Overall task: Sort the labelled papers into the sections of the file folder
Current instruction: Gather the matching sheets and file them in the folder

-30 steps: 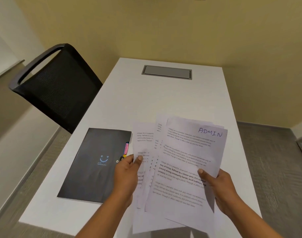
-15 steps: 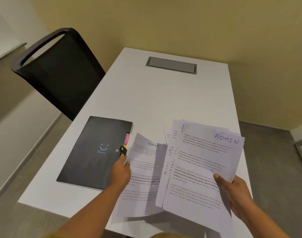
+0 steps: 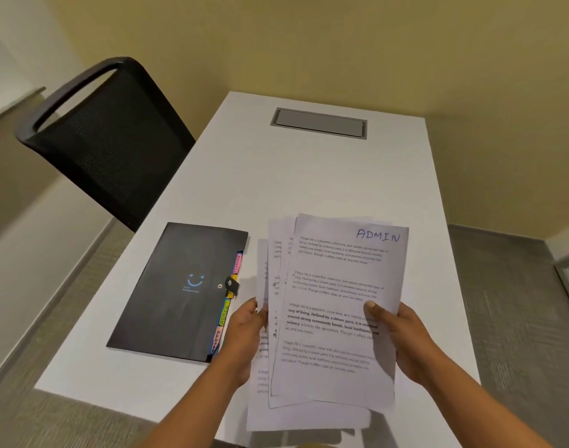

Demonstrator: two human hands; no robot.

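Stack of papers — fanned, being held over table, just right of file folder. Top sheet showing handwritten "ADMIN" at its far right corner.
Left hand gripping stack's left edge.
Right hand pinching stack's right edge, thumb pressing on top sheet.
File folder lying flat, closed, black — coloured tabs sticking out along its right edge.
Grey hatch sitting beyond folder.
Black chair standing left of folder.

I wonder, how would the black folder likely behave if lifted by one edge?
The folder lies thin and flat, so probably light and somewhat bendy. Its smooth cover may slide easily on the table.
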